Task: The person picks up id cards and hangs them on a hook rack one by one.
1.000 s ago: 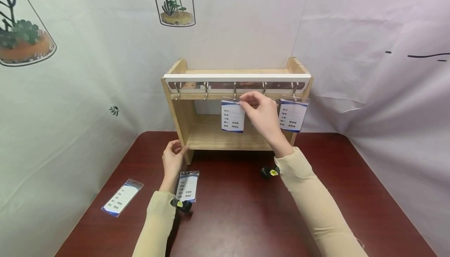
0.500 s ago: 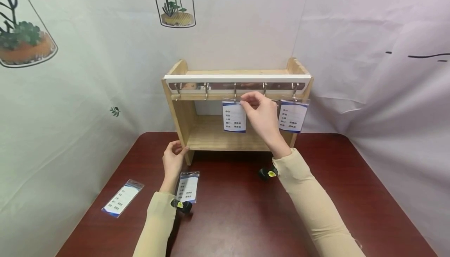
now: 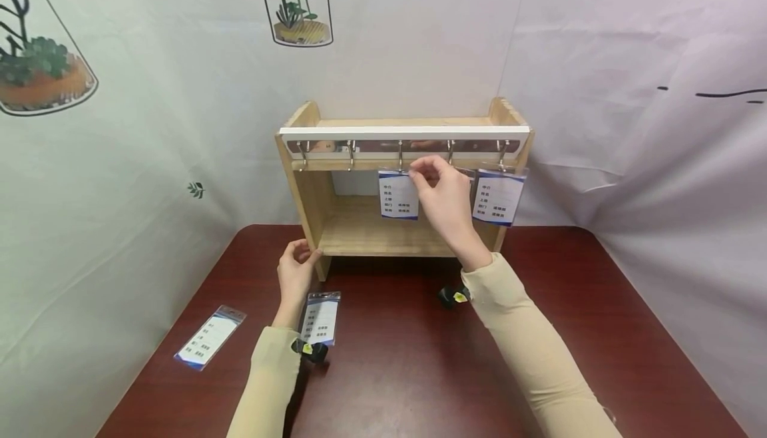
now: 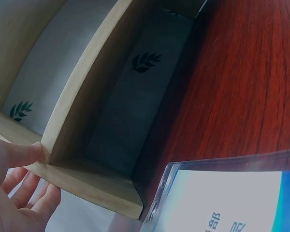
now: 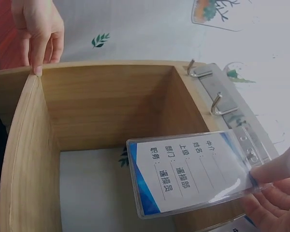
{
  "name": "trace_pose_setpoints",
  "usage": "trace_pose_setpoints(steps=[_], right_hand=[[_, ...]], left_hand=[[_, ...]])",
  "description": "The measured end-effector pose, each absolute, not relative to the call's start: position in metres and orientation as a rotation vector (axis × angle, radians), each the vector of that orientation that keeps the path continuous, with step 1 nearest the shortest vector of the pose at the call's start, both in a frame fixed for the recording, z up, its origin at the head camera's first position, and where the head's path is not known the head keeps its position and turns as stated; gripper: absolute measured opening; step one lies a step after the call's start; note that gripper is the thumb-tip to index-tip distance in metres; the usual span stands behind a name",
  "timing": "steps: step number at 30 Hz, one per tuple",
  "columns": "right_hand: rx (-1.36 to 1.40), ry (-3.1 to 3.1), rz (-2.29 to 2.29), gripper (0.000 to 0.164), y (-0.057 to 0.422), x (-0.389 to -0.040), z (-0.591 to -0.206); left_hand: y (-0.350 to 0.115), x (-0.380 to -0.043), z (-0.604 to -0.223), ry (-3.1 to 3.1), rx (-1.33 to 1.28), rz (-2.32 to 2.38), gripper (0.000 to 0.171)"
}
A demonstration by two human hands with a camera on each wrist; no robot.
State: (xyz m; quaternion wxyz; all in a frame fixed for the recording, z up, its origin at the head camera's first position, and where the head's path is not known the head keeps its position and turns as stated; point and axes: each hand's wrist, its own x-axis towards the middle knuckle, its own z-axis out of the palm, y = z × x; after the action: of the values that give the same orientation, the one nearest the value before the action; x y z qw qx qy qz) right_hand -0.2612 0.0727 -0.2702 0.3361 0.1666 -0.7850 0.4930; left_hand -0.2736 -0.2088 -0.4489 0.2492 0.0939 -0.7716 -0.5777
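Note:
My right hand [image 3: 446,202] pinches the top right edge of a clear-sleeved name badge [image 3: 398,197], just under the middle hook [image 3: 400,155] of the rack. In the right wrist view, a hook tip shows at the slot of this badge [image 5: 193,174]; whether the hook passes through cannot be told. My left hand [image 3: 295,271] grips the lower left side of the wooden shelf [image 3: 383,235], thumb on the front edge, fingers outside, as the left wrist view shows. Another badge [image 3: 500,197] hangs at the rightmost hook. A further one is mostly hidden behind my right hand.
Two badges lie on the dark red table [image 3: 383,385]: one [image 3: 210,337] at the far left, another [image 3: 321,318] beside my left wrist. The two left hooks [image 3: 351,155] hold nothing. A white printed cloth [image 3: 180,125] stands behind the shelf.
The held badge shifted slightly right, then its lower edge rose a little as it tilted. My right wrist has drifted slightly left. My left hand keeps its place on the shelf.

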Motion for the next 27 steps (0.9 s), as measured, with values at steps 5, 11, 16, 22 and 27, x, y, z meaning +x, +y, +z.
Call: trace_pose_setpoints(steps=[5,11,16,22,27], right_hand=[[0.426,-2.051,1.293,0.009,0.0728,-0.2604,-0.2708],[0.419,-2.049,1.271,0.010,0.0718,-0.2604,-0.2693],[0.400,-2.051,1.272,0.011,0.0700,-0.2607,-0.2676],[0.370,-2.052,1.289,0.011,0.0680,-0.2606,-0.2667],[0.340,-2.059,1.298,0.011,0.0672,-0.2601,-0.2655]], left_hand=[[-0.2089,-0.2724,-0.4500,-2.101,0.257,-1.575,0.037],[-0.2088,-0.2735,-0.4514,-2.104,0.269,-1.568,0.037],[-0.2092,-0.2748,-0.4518,-2.102,0.274,-1.565,0.036],[-0.2096,-0.2752,-0.4507,-2.107,0.273,-1.553,0.036],[-0.2093,-0.2748,-0.4496,-2.108,0.262,-1.557,0.037]])
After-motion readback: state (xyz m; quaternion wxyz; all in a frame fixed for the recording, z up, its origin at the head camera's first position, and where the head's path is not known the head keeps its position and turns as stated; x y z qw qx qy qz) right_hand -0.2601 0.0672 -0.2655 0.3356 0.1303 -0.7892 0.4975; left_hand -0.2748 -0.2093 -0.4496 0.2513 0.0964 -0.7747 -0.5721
